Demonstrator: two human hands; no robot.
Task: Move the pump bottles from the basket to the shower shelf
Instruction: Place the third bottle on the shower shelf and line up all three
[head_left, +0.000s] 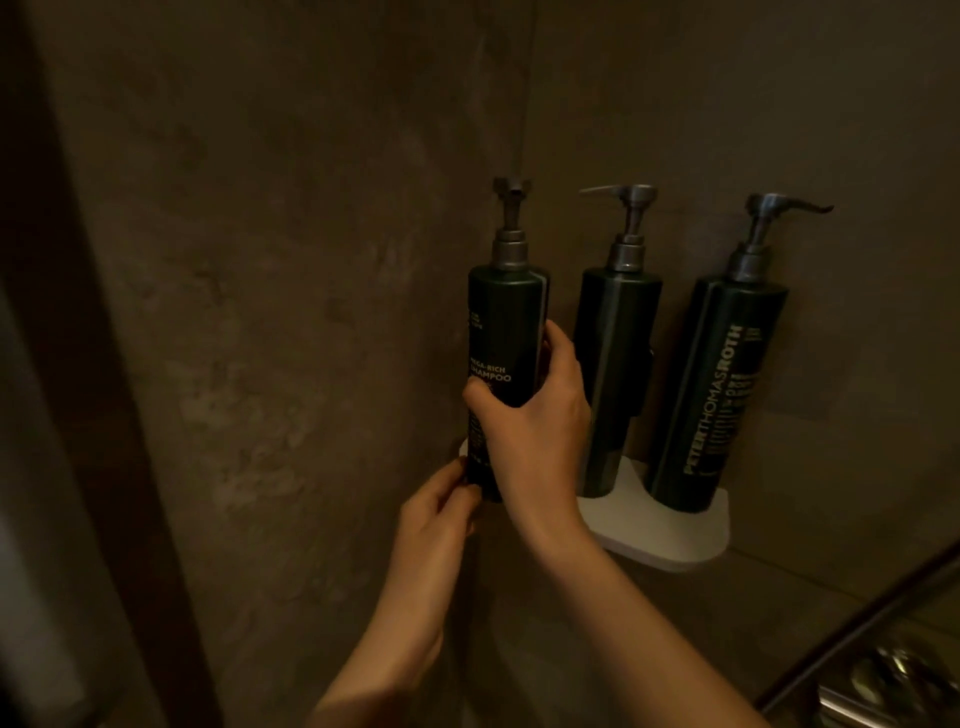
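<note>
Three dark green pump bottles stand in a row on a white shower shelf (670, 540) fixed in the corner of a brown stone-look wall (260, 260). The right hand (535, 421) is wrapped around the lower middle of the leftmost one, the shampoo bottle (504, 332), with the thumb (550, 338) lying up its right side and the fingertips (475, 389) curled across the printed front just below the word "SHAMPOO". The left hand (436, 514) sits lower, its fingers pinching the bottom left edge of the same bottle, right beside the small bit of shelf that shows to the left of it. This bottle stands upright, its base hidden behind the two hands, so whether it rests fully on the shelf cannot be told. Its pump head points toward the camera.

Just past the back of the right hand stands the middle bottle (615, 364), with its spout turned left. Farther out from the knuckles, at the shelf's right end, is the third bottle (722, 384), with pale lettering running up its side and its spout turned right. Both rest on the shelf, apart from each other and untouched by either hand.

Below the right forearm, in the lower corner, a thin metal rail (857, 634) slants across, with blurred shiny shapes beneath it.
</note>
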